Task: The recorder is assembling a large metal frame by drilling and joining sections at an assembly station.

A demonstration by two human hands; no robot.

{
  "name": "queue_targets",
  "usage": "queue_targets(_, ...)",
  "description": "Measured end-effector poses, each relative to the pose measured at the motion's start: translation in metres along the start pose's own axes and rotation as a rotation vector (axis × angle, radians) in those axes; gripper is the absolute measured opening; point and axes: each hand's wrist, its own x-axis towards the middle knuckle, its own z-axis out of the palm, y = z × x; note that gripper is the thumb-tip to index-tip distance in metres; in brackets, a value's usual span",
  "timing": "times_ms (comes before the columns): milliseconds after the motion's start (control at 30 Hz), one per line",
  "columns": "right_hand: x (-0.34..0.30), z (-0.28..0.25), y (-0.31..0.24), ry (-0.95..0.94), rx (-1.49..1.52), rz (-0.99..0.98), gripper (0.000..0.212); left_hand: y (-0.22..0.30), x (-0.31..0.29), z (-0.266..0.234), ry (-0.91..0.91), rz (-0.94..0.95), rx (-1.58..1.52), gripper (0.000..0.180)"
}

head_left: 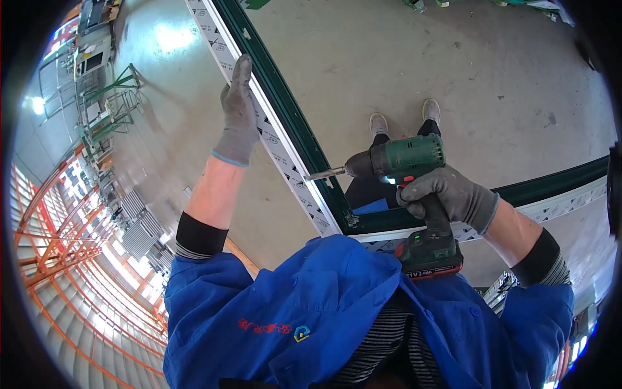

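My right hand point(453, 198), in a grey glove, is wrapped round the grip of a green and black cordless drill point(414, 155), its index finger at the trigger. The drill lies level and points left, its small light on. Its long bit point(327, 173) reaches over the left bar of a dark green window frame point(285, 97), and the tip is at the white outer edge near the corner. Whether the tip touches cannot be made out. Farther up that bar, my gloved left hand point(240, 117) holds the outer edge, fingers along the side covered with printed film.
The frame's near bar point(551, 188) runs off to the right below the drill. My shoes point(379, 123) show on the concrete floor through the frame. Green metal stands point(110, 110) and equipment are at the far left. Orange railings point(65, 246) rise at the lower left.
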Motion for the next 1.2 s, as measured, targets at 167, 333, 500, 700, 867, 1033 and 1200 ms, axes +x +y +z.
queue_targets(167,0.0,-0.0002,0.0005,0.021,0.0,0.013,0.038,0.0022,-0.0035,0.0042,0.009,0.024,0.01,0.069)
queue_targets(333,0.0005,0.0005,0.0012,0.015,0.03,0.008,0.038,0.0045,-0.004,0.0045,0.002,-0.005,0.017,0.07)
queue_targets(500,0.0001,-0.0002,0.0026,0.03,0.022,0.019,0.036,0.0069,-0.0066,0.0092,0.03,0.0,-0.004,0.068)
queue_targets(700,0.0019,-0.0037,0.0053,0.009,-0.025,-0.007,0.029,0.0078,-0.0061,0.0101,0.042,-0.001,-0.007,0.069)
queue_targets(867,0.0014,-0.0045,0.0049,-0.022,-0.003,0.001,0.03,0.006,-0.0056,0.005,0.0,0.008,0.01,0.07)
queue_targets(1033,0.0018,-0.0063,0.0057,-0.009,-0.007,0.011,0.025,0.0049,-0.0048,0.0059,-0.003,0.011,0.002,0.074)
queue_targets(1200,0.0005,-0.0056,0.0036,-0.013,-0.016,0.022,0.023,0.0054,-0.0041,0.0072,0.025,0.008,-0.001,0.075)
